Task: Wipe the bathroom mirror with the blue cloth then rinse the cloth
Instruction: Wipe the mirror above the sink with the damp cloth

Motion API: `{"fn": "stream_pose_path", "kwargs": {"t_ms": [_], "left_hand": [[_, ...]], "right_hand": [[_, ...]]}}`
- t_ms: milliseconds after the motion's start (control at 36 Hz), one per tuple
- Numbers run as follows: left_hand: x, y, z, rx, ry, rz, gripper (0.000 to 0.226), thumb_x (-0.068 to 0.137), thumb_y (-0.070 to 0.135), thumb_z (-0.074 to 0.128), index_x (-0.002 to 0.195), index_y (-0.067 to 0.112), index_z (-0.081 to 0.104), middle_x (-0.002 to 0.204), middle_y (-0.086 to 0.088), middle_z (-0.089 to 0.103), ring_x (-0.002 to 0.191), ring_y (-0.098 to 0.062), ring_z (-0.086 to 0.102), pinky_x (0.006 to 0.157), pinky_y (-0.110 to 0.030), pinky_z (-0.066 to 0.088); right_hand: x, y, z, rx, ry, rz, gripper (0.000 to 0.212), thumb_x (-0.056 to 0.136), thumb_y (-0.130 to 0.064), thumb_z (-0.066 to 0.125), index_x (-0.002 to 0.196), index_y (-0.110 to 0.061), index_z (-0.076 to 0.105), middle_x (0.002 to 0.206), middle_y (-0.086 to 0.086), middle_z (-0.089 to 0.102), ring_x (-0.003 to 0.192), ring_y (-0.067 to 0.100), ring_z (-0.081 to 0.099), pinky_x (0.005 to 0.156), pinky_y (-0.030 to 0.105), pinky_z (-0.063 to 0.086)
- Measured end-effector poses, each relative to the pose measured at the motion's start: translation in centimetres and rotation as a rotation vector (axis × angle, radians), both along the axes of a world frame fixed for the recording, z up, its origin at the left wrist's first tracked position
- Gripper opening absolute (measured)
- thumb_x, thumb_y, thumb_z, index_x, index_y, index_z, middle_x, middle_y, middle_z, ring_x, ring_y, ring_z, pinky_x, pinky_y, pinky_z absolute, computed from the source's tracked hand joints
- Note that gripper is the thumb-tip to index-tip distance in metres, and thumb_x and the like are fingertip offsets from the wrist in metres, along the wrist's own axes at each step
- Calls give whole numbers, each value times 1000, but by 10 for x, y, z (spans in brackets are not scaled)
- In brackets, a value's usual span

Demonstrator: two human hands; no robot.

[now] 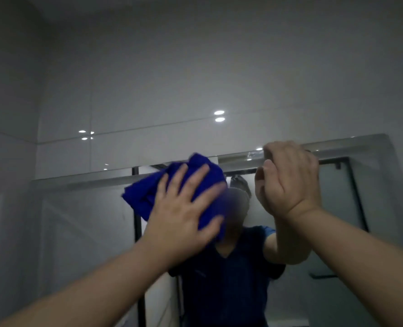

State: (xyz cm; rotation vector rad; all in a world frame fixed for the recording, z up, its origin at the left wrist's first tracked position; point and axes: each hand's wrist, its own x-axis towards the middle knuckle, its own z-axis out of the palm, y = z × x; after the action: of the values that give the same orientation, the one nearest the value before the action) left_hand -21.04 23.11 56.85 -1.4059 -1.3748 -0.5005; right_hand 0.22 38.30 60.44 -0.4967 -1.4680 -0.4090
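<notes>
One blue cloth (197,172) is pressed against the mirror (78,232) near its top edge by the left hand (184,208), whose fingers are spread straight over it. The mirror's top rim is gripped by the right hand (287,182), fingers curled over it. Glossy wall tiles (148,90) are seen above.

Only one view is provided. It is taken from head height, close to the bevel-edged rectangular glass mirror (82,232), and is faced forward and tilted upward, so that the glossy white wall tiles (148,79) above are taken in.
</notes>
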Motion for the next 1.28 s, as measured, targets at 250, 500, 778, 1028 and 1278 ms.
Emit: {"fn": "stream_pose_path", "kwargs": {"t_ms": [250,500,778,1028,1278], "left_hand": [[97,41,71,-74,-252,-114,73,94,55,4,166,50,9,181,1,6,166,-32,4,133,-61,-3],[187,101,81,-229,-376,-500,100,98,34,68,169,41,-3,177,7,19,167,-22,-1,134,-51,-11],[147,43,111,-106,-1289,-1236,77,89,-24,46,146,26,60,158,-3,52,145,-24,54,116,-46,53],[44,7,41,81,-102,-342,48,89,24,55,137,23,64,152,2,54,141,-22,50,120,-41,36],[-6,6,17,48,-5,-16,68,108,52,29,170,27,28,180,-3,17,168,-22,9,135,-53,14]], "right_hand": [[31,-26,42,-262,77,309,50,94,-39,33,123,-22,69,117,-2,65,109,16,59,94,37,45],[56,-34,7,-156,332,528,39,93,-22,43,123,-11,66,125,0,55,99,-12,52,92,-1,36],[29,-51,4,-310,24,102,51,111,-52,27,157,-37,45,174,-4,25,162,19,18,135,56,9],[19,-27,2,-288,-243,-385,65,105,-67,27,166,-44,27,176,2,29,164,44,15,125,78,9],[130,42,-3,-629,266,-320,67,101,-68,31,164,-48,25,178,1,21,162,42,17,122,77,16]]}}
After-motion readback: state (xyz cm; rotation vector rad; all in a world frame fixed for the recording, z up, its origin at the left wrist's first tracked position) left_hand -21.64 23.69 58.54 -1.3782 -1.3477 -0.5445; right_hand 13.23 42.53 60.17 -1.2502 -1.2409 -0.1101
